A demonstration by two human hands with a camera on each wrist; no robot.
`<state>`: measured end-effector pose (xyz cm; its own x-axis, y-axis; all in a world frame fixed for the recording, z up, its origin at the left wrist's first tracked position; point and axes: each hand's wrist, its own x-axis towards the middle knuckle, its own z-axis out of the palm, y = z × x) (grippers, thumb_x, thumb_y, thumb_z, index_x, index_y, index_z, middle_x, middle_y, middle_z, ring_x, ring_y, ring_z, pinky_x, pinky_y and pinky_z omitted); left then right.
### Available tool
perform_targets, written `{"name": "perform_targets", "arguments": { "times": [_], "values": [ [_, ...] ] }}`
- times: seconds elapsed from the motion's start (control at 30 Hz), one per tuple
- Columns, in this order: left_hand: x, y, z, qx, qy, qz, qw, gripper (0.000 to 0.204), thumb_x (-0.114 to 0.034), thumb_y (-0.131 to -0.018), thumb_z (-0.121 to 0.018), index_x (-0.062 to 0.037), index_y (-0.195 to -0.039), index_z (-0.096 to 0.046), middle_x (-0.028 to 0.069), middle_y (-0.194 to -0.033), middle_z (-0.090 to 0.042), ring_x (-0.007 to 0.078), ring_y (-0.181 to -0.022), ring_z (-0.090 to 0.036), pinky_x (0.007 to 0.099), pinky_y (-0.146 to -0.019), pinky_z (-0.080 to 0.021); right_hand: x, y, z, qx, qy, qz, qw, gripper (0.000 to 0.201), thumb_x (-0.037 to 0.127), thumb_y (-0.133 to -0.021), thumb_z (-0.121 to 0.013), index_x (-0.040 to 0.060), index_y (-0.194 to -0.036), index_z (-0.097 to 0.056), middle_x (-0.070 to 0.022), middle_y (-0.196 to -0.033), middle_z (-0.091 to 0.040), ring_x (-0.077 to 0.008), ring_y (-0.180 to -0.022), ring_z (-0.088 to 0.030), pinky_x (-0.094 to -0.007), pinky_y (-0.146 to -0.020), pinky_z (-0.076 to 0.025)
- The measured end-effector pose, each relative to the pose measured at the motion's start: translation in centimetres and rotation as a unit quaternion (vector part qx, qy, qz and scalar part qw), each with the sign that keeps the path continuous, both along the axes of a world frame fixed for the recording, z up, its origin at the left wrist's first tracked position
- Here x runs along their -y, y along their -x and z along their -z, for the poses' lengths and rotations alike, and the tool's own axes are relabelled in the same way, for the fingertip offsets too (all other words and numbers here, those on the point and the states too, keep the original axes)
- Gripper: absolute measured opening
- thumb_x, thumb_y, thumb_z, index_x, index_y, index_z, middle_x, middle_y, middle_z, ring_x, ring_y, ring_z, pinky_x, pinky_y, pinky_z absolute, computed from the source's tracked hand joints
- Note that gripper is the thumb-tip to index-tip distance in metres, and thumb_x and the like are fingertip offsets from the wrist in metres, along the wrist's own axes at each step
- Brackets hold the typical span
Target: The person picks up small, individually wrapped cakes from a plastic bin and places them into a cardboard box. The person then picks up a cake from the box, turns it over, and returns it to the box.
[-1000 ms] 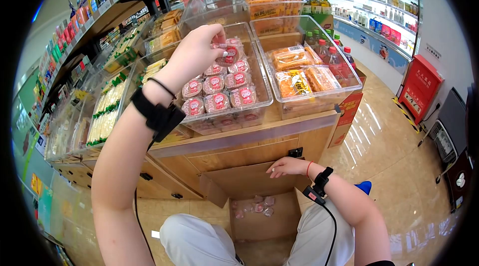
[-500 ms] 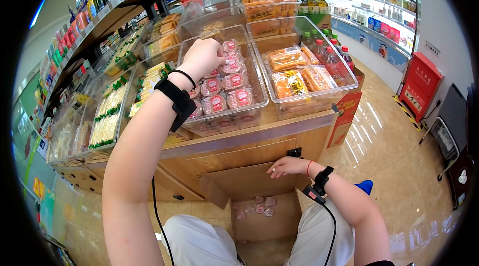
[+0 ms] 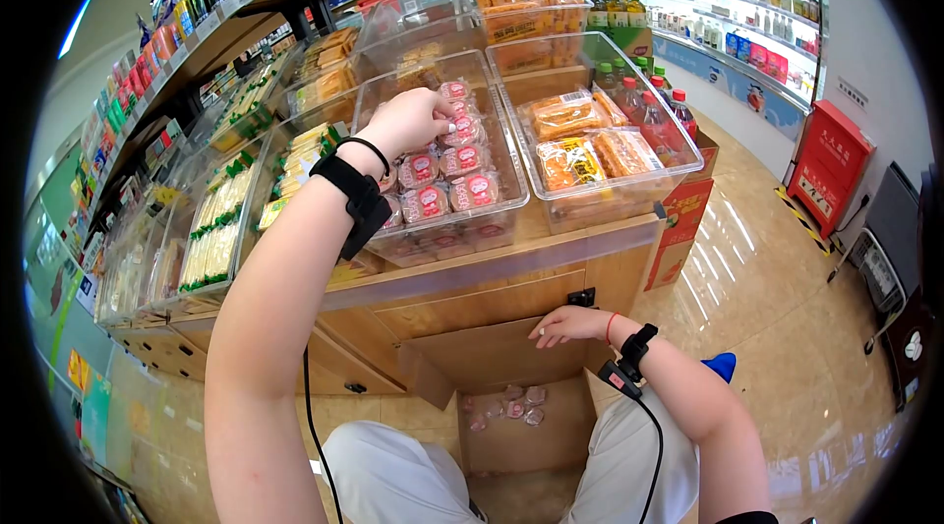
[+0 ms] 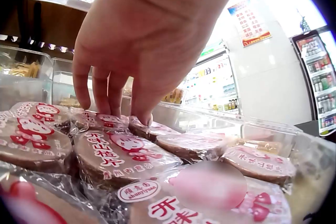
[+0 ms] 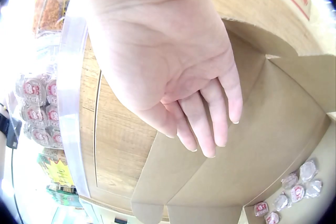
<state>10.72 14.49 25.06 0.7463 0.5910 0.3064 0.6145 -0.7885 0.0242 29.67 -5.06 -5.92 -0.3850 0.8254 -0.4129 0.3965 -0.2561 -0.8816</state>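
Note:
A clear plastic bin (image 3: 519, 185) on a wooden display stand holds rows of round cakes in pink-and-white wrappers (image 3: 462, 192). My left hand (image 3: 413, 116) reaches into the back of this bin. In the left wrist view its fingers (image 4: 139, 111) point straight down, their tips touching the wrapped cakes (image 4: 121, 153); nothing is pinched between them. My right hand (image 3: 565, 325) lies flat with straight fingers (image 5: 202, 121) against the raised flap (image 5: 252, 150) of an open cardboard box (image 3: 565, 440) on the floor. Several of the same cakes (image 3: 506, 409) lie in the box bottom.
To the right stands another clear bin (image 3: 629, 200) of orange-wrapped bread, with drink bottles (image 3: 649, 106) behind it. Bins of green-and-white packets (image 3: 211, 229) run along the left. My knees (image 3: 383, 475) flank the box. Tiled floor and a red cabinet (image 3: 826, 170) lie to the right.
A second ago my left hand held a wrapped cake above the bin. It has come down into the back rows and now only touches the packets. The right hand has not moved.

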Motion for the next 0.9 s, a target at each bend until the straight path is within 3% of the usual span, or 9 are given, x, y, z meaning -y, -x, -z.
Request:
{"name": "perform_targets", "arguments": {
  "times": [0.27,0.37,0.5,0.57,0.6,0.7,0.8,0.83,0.9],
  "values": [
    [5.1,0.4,-1.4,0.058,-0.156,-0.028,0.986,0.022,-0.022,-0.08,-0.061,-0.0101,-0.096,-0.07,0.0141,-0.094,-0.068,0.0308,-0.092,-0.064,0.04,-0.082,-0.051,0.1,-0.2,-0.4,0.012,0.0,-0.006,1.0,0.037,0.025,-0.092,-0.047,0.0101,-0.124,-0.059,-0.0047,-0.113,-0.065,-0.0142,-0.105,-0.06,-0.0286,-0.091,-0.044],
    [9.9,0.8,-2.1,0.133,-0.133,0.027,0.982,0.022,-0.021,-0.082,-0.06,-0.0034,-0.092,-0.067,0.0142,-0.079,-0.065,0.0255,-0.075,-0.063,0.0355,-0.07,-0.05,0.2,-0.3,-0.1,0.004,-0.007,-0.001,1.0,0.038,0.026,-0.092,-0.047,0.0103,-0.124,-0.059,-0.0051,-0.112,-0.066,-0.014,-0.103,-0.06,-0.0284,-0.089,-0.045],
    [19.2,2.6,-0.7,0.129,0.001,0.092,0.987,0.019,-0.016,-0.085,-0.057,0.0011,-0.076,-0.059,0.0099,-0.059,-0.052,0.0163,-0.053,-0.048,0.0299,-0.052,-0.04,0.0,-0.2,0.5,0.009,-0.009,0.009,1.0,0.039,0.026,-0.091,-0.048,0.0112,-0.126,-0.058,-0.0056,-0.111,-0.065,-0.0139,-0.101,-0.059,-0.0283,-0.087,-0.045],
    [22.0,3.9,1.9,0.065,0.105,0.153,0.981,0.023,-0.018,-0.088,-0.056,-0.0009,-0.073,-0.06,0.0115,-0.058,-0.051,0.0197,-0.052,-0.049,0.0325,-0.052,-0.041,0.0,0.0,0.2,0.02,-0.013,0.023,0.999,0.04,0.025,-0.092,-0.047,0.0081,-0.126,-0.057,-0.007,-0.112,-0.065,-0.0144,-0.101,-0.06,-0.0285,-0.088,-0.046],
    [23.2,4.3,2.6,-0.046,0.133,0.146,0.979,0.027,-0.026,-0.088,-0.058,-0.0034,-0.074,-0.062,0.0135,-0.063,-0.055,0.0252,-0.056,-0.055,0.035,-0.054,-0.044,0.0,0.1,0.4,0.01,-0.02,0.029,0.999,0.04,0.025,-0.092,-0.048,0.0067,-0.126,-0.057,-0.0077,-0.111,-0.065,-0.0148,-0.1,-0.06,-0.0286,-0.088,-0.046],
    [23.0,4.7,8.7,-0.232,0.278,0.185,0.914,0.031,-0.038,-0.09,-0.053,-0.0095,-0.084,-0.065,0.0078,-0.074,-0.066,0.0277,-0.07,-0.063,0.0369,-0.064,-0.049,-0.2,0.4,0.6,-0.004,-0.043,0.048,0.998,0.04,0.022,-0.092,-0.048,0.0001,-0.123,-0.058,-0.0111,-0.11,-0.066,-0.0164,-0.099,-0.061,-0.0287,-0.088,-0.048],
    [19.9,3.5,18.2,-0.3,0.438,0.103,0.841,0.033,-0.042,-0.089,-0.053,-0.0113,-0.091,-0.065,0.0047,-0.081,-0.068,0.0242,-0.078,-0.066,0.0352,-0.068,-0.05,-0.6,0.5,0.8,0.018,-0.041,0.026,0.999,0.037,0.022,-0.097,-0.042,0.007,-0.128,-0.055,-0.0069,-0.116,-0.063,-0.0129,-0.104,-0.058,-0.0273,-0.091,-0.045],
    [18.2,3.6,23.2,-0.287,0.367,0.141,0.874,0.033,-0.042,-0.087,-0.054,-0.0118,-0.092,-0.066,0.0066,-0.082,-0.068,0.0256,-0.077,-0.066,0.0366,-0.067,-0.05,-0.6,0.6,0.7,0.011,-0.048,0.04,0.998,0.037,0.021,-0.095,-0.044,0.0047,-0.126,-0.057,-0.0082,-0.114,-0.064,-0.0142,-0.101,-0.06,-0.0274,-0.09,-0.046],
    [15.9,3.6,29.6,-0.288,0.382,0.076,0.875,0.033,-0.041,-0.087,-0.054,-0.0113,-0.095,-0.066,0.0093,-0.083,-0.068,0.0277,-0.078,-0.065,0.0382,-0.068,-0.051,-0.5,1.0,0.7,-0.004,-0.058,0.065,0.996,0.037,0.02,-0.092,-0.047,0.0001,-0.121,-0.06,-0.0107,-0.109,-0.066,-0.0166,-0.095,-0.064,-0.0276,-0.086,-0.048]
  ]
}}
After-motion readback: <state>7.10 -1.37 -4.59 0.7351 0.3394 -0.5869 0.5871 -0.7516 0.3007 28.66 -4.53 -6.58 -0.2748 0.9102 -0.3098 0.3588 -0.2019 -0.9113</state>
